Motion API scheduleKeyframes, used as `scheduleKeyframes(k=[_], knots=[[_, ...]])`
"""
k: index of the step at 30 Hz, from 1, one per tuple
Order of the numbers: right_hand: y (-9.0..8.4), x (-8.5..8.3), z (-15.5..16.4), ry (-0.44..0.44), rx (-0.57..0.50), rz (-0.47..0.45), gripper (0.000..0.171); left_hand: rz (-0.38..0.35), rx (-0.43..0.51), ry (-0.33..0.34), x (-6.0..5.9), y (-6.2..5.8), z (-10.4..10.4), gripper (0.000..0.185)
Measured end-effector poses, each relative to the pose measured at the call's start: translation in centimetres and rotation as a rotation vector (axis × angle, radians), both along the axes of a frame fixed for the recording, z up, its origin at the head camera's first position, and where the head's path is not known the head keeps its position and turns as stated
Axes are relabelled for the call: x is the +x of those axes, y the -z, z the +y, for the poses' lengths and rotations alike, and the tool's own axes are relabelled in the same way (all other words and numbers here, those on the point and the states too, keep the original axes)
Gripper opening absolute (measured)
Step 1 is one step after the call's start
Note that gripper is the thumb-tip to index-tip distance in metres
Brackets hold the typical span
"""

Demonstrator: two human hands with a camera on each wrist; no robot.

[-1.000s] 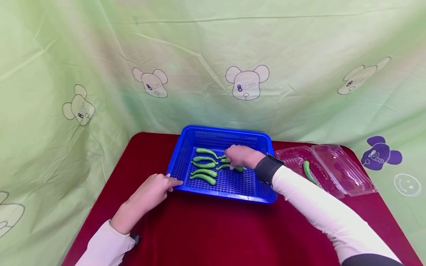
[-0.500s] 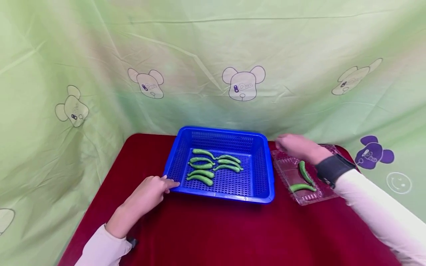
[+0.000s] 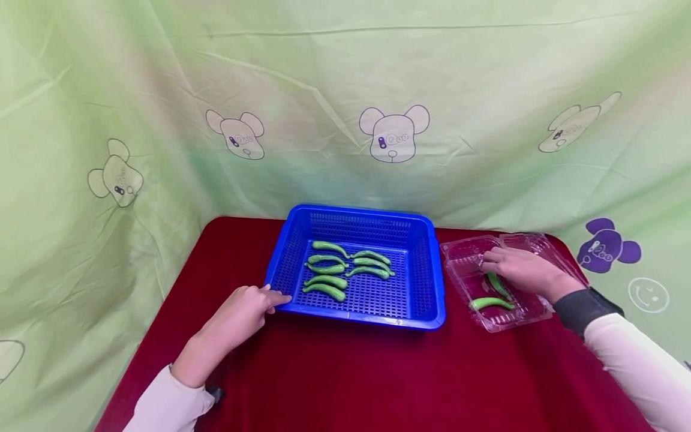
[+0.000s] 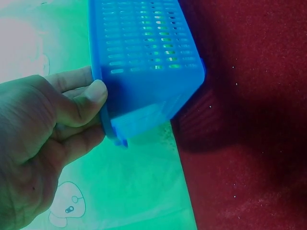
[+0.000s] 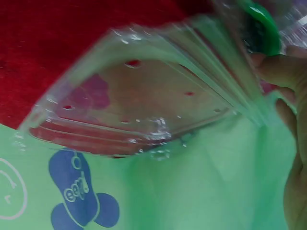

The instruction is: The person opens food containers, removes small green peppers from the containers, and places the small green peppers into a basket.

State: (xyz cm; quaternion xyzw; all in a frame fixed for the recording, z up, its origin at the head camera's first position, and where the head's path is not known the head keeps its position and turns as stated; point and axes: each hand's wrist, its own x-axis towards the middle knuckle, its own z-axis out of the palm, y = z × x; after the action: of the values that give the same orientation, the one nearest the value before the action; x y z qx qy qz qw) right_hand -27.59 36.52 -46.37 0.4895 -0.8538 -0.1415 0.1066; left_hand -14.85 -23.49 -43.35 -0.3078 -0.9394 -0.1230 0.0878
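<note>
My left hand [image 3: 247,309] grips the near-left corner of a blue plastic basket [image 3: 372,319], thumb and fingers on opposite sides of its rim [image 4: 98,57]. Several curved green chili peppers [image 3: 325,292] lie in two columns on the basket's slotted floor. To the right, my right hand [image 3: 520,271] reaches down into a clear plastic clamshell box [image 3: 459,270]. Under it lies one green chili pepper [image 3: 498,285], partly covered; another pepper [image 3: 491,303] is near the box's front. Close to my right thumb [image 5: 276,69] is a green pepper [image 5: 268,28]; whether the fingers hold it is hidden.
A dark red cloth [image 3: 351,378] covers the table. The clamshell's clear lid [image 3: 561,258] stands open toward the right. Right behind the basket hangs a pale green curtain [image 3: 302,174] with printed bear heads, which also closes off the left and right sides.
My right hand has gone from inside the basket across to the clamshell's far side, then down into the box. My left hand keeps its grip on the basket corner.
</note>
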Motion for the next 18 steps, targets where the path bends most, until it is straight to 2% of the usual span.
scheduleKeyframes(k=[3,7,11,15,18], knots=[[0.8,0.3,0.1,0.004,0.057,0.038,0.035,0.011,-0.006,0.002,0.0,0.1,0.0,0.047],[1.6,0.1,0.0,-0.034,0.041,0.066,0.025,0.008,-0.007,0.01,-0.1,0.0,0.0,0.048],[1.7,0.0,-0.2,-0.057,0.018,0.069,0.024,0.002,-0.009,0.006,-0.1,-0.1,0.0,0.047],[1.1,-0.2,-0.7,-0.006,-0.039,0.02,0.033,0.003,-0.013,0.002,-0.1,-0.1,0.1,0.045],[0.6,-0.3,-1.2,0.07,-0.139,-0.022,0.035,-0.003,-0.016,0.0,-0.2,-0.1,0.1,0.044]])
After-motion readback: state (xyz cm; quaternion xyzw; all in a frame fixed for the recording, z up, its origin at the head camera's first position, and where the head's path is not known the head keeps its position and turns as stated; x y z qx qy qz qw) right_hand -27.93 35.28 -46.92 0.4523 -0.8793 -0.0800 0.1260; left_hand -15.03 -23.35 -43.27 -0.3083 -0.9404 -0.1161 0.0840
